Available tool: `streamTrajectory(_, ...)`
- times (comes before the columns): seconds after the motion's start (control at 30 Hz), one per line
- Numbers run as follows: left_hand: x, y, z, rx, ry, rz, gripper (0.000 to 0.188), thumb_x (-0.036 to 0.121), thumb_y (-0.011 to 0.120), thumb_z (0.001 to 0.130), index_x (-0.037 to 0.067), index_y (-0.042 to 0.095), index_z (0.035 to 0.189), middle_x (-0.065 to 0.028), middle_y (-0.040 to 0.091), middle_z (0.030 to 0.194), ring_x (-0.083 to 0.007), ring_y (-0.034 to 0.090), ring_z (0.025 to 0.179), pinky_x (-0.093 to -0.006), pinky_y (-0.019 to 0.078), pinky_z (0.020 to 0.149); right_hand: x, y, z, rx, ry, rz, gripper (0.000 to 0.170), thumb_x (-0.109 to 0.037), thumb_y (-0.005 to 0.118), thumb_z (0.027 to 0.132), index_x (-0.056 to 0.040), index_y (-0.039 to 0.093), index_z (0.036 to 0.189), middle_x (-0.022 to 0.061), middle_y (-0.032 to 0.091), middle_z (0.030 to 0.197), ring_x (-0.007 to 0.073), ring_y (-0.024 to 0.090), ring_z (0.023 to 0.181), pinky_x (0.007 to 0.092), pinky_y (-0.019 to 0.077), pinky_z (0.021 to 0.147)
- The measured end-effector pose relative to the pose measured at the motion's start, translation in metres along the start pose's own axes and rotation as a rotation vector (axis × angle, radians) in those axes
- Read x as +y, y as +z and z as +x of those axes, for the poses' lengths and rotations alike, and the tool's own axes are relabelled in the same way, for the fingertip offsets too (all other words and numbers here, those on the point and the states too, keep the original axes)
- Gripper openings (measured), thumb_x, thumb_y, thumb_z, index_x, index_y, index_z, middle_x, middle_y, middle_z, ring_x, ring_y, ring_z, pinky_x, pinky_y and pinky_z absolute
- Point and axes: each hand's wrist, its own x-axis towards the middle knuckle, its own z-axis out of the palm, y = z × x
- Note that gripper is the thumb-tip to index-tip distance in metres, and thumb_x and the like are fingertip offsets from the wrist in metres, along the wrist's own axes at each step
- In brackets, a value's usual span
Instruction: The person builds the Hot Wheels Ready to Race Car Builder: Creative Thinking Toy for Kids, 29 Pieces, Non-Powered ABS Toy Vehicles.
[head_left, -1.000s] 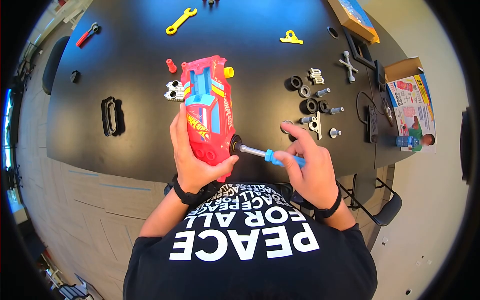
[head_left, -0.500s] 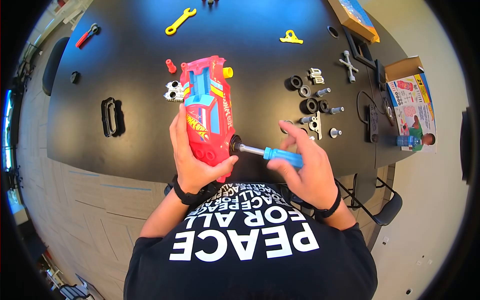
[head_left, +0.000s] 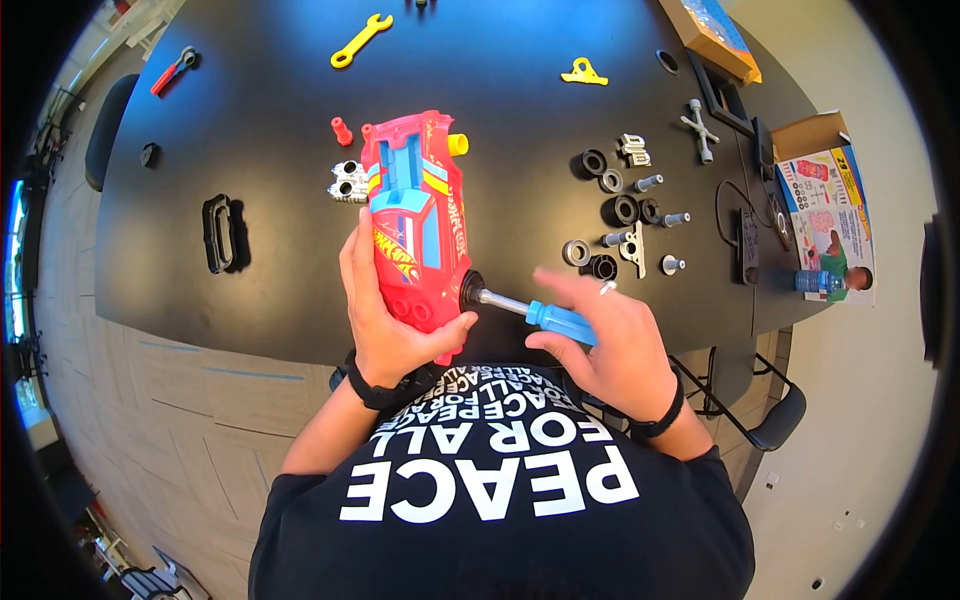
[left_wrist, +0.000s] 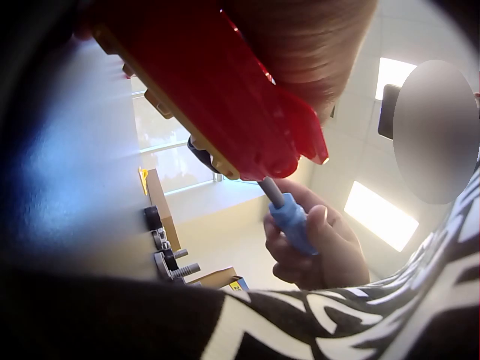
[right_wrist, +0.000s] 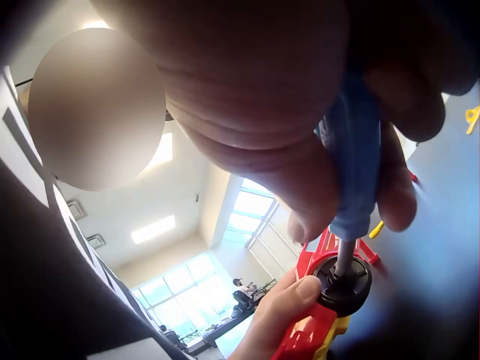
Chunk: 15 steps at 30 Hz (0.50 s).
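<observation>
My left hand (head_left: 390, 325) grips the lower end of a red toy car body (head_left: 425, 285) with blue and yellow parts, its thumb near a black wheel (head_left: 471, 289) on the car's right side. The grey shaft of a blue-handled screwdriver (head_left: 562, 323) meets the hub of that wheel (right_wrist: 343, 286). My right hand (head_left: 625, 345) holds the blue handle between thumb and fingers, with the index finger extended in the head view. In the left wrist view, the right hand's fingers (left_wrist: 322, 247) curl round the handle (left_wrist: 294, 223).
Black wheels (head_left: 624, 209), grey bolts (head_left: 649, 183) and silver parts (head_left: 634, 151) lie on the right. A yellow wrench (head_left: 362, 41), a red-handled tool (head_left: 175, 72) and a black frame (head_left: 217, 234) lie farther out. A silver engine piece (head_left: 348, 182) sits left of the car.
The right hand's fingers have shifted around the blue handle, and a wheel and a ring near them have come into fuller view. The car and left hand have barely moved.
</observation>
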Motion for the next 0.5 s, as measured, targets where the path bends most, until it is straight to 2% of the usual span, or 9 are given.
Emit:
streamTrajectory(0.07, -0.001, 0.0, -0.001, 0.002, -0.003, -0.01, 0.145, 0.041, 0.107, 0.063, -0.001, 0.025, 0.176, -0.0248, 0.045, 0.161, -0.0413, 0.048, 0.149, -0.0534, 0.0435, 0.123, 0.009, 0.001, -0.004, -0.126, -0.039, -0.054, 0.046, -0.023, 0.091, 0.092, -0.0038, 0.074, 0.131, 0.011, 0.074, 0.095, 0.0313, 0.07, 0.082, 0.0401, 0.0561, 0.071)
streamTrajectory(0.13, -0.002, 0.001, -0.001, 0.006, -0.007, -0.022, 0.145, 0.041, 0.107, 0.063, -0.001, 0.025, 0.176, -0.0248, 0.045, 0.161, -0.0412, 0.048, 0.149, -0.0532, 0.0434, 0.123, 0.007, -0.001, -0.004, -0.146, -0.027, -0.062, 0.041, -0.024, 0.088, 0.094, -0.0046, 0.074, 0.128, 0.0102, 0.073, 0.096, 0.032, 0.07, 0.083, 0.0417, 0.0561, 0.072)
streamTrajectory(0.2, -0.001, 0.0, 0.0, 0.001, 0.008, -0.009, 0.141, 0.043, 0.105, 0.068, -0.001, 0.025, 0.176, -0.0177, 0.048, 0.158, -0.0319, 0.054, 0.145, -0.0469, 0.0457, 0.121, 0.008, -0.003, -0.004, -0.166, -0.017, -0.07, 0.035, -0.024, 0.085, 0.096, -0.0055, 0.074, 0.124, 0.0094, 0.072, 0.097, 0.0328, 0.07, 0.084, 0.0434, 0.0561, 0.073)
streamTrajectory(0.3, -0.013, 0.001, -0.006, 0.015, -0.064, -0.169, 0.142, 0.039, 0.105, 0.065, -0.002, 0.025, 0.175, -0.0218, 0.049, 0.157, -0.0365, 0.054, 0.144, -0.0517, 0.0446, 0.122, 0.022, -0.012, -0.01, -0.153, -0.105, -0.099, 0.032, -0.018, 0.083, 0.097, -0.005, 0.071, 0.124, 0.0124, 0.072, 0.101, 0.0352, 0.069, 0.092, 0.0443, 0.0561, 0.078)
streamTrajectory(0.33, -0.015, -0.001, -0.006, 0.009, -0.066, -0.238, 0.139, 0.037, 0.104, 0.069, -0.002, 0.023, 0.176, -0.019, 0.05, 0.157, -0.0326, 0.057, 0.144, -0.0491, 0.0476, 0.121, 0.03, -0.017, -0.015, -0.084, -0.075, -0.067, 0.03, -0.014, 0.081, 0.098, -0.0048, 0.069, 0.125, 0.0138, 0.071, 0.103, 0.0363, 0.069, 0.095, 0.0446, 0.0558, 0.08)
streamTrajectory(0.4, -0.009, 0.004, -0.006, 0.056, -0.165, -0.563, 0.138, 0.034, 0.102, 0.073, -0.002, 0.018, 0.178, -0.0177, 0.049, 0.162, -0.0306, 0.057, 0.147, -0.0457, 0.0497, 0.122, 0.04, -0.024, -0.024, 0.029, 0.04, -0.013, 0.028, -0.005, 0.076, 0.098, -0.0036, 0.063, 0.124, 0.0169, 0.068, 0.107, 0.0377, 0.068, 0.094, 0.0433, 0.0553, 0.083)
streamTrajectory(0.47, -0.009, -0.001, -0.006, 0.0, -0.167, -0.59, 0.138, 0.032, 0.1, 0.076, -0.001, 0.013, 0.179, -0.0167, 0.045, 0.167, -0.0293, 0.056, 0.15, -0.0436, 0.0501, 0.122, 0.062, -0.028, -0.033, 0.165, 0.168, 0.006, 0.029, -0.007, 0.079, 0.096, -0.0036, 0.061, 0.119, 0.0142, 0.067, 0.101, 0.0316, 0.066, 0.084, 0.0395, 0.0538, 0.077)
streamTrajectory(0.5, -0.008, -0.001, -0.006, -0.012, -0.174, -0.643, 0.139, 0.032, 0.1, 0.076, 0.0, 0.012, 0.179, -0.0172, 0.044, 0.168, -0.0289, 0.056, 0.15, -0.0436, 0.05, 0.122, 0.064, -0.028, -0.036, 0.216, 0.364, 0.052, 0.026, -0.01, 0.082, 0.095, -0.0031, 0.061, 0.109, 0.0116, 0.066, 0.089, 0.0251, 0.062, 0.073, 0.036, 0.0505, 0.069)
